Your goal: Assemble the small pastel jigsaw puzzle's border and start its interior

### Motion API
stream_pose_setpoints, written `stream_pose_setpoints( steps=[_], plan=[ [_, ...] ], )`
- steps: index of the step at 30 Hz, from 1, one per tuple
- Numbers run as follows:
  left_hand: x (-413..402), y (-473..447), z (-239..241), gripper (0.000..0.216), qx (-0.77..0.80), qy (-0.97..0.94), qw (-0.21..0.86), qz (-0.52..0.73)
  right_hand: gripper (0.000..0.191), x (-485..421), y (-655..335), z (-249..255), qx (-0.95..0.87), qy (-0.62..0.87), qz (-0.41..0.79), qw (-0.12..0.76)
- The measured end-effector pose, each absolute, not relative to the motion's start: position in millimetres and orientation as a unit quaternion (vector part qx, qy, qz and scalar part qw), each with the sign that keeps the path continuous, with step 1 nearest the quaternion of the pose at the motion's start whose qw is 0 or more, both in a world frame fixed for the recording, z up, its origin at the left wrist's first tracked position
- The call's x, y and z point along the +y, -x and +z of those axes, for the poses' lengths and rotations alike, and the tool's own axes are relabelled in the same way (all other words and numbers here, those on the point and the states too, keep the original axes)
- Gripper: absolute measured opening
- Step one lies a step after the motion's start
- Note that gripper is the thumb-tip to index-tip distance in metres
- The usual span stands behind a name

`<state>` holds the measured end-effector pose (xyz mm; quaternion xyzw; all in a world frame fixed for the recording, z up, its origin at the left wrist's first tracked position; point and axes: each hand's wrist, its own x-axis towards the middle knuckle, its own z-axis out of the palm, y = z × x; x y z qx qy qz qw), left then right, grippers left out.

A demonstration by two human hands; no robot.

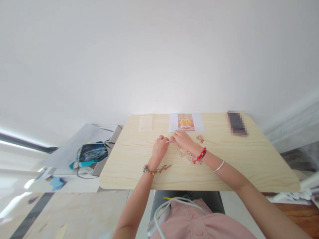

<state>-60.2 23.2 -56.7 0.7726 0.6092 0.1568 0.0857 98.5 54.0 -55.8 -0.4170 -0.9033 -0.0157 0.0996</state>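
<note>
My left hand (pixel 160 147) is over the middle of the table, thumb and fingers pinched on a small pale bluish jigsaw piece (pixel 170 141). Just to its right, my right hand (pixel 184 140) has its fingers closed at the same spot, on a small orange-brown jigsaw piece (pixel 172 137). The fingertips partly cover both pieces. Under my right wrist lies a loose pile of small beige jigsaw pieces (pixel 185 154), partly hidden by the forearm. A small colourful cluster of pieces (pixel 200 138) rests beyond that wrist.
Behind my hands, a white sheet with a printed yellow figure (pixel 186 122) lies against the wall. A clear plastic bag (pixel 146 123) is at the back left of the wooden table (pixel 259 166), a phone (pixel 237 123) at the back right. A dark bag (pixel 93 152) sits left of the table.
</note>
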Motion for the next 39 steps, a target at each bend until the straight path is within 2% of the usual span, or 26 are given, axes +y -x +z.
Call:
stream_pose_setpoints(
  steps=[4,10,22,27,31,35,39],
  plan=[
    [18.6,53.7,-57.2,0.015,0.598,-0.781,0.097,0.153,0.020,45.4,-128.0,-51.1,-0.882,0.456,0.009,0.117],
    [15.5,32.7,-59.5,0.016,0.567,-0.805,0.115,0.132,0.012,33.0,-149.3,-43.3,-0.887,0.442,0.076,0.107],
    [20.1,21.6,-54.7,0.012,0.556,-0.822,0.093,0.083,0.017,18.2,-148.3,-38.8,-0.878,0.470,0.059,0.068],
    [10.9,28.1,-46.0,0.014,0.555,-0.822,0.076,0.103,0.011,16.0,-151.1,-35.3,-0.868,0.473,0.087,0.125],
    [5.2,31.9,-40.7,0.013,0.536,-0.831,0.052,0.138,0.015,16.8,-141.9,-34.2,-0.883,0.419,0.109,0.181],
    [3.4,32.2,-41.4,0.012,0.506,-0.848,0.031,0.156,0.007,16.7,-134.9,-35.8,-0.892,0.399,0.091,0.191],
    [5.2,27.1,-43.4,0.015,0.499,-0.848,0.037,0.174,0.008,12.2,-141.6,-36.6,-0.886,0.419,0.063,0.190]
  ],
)
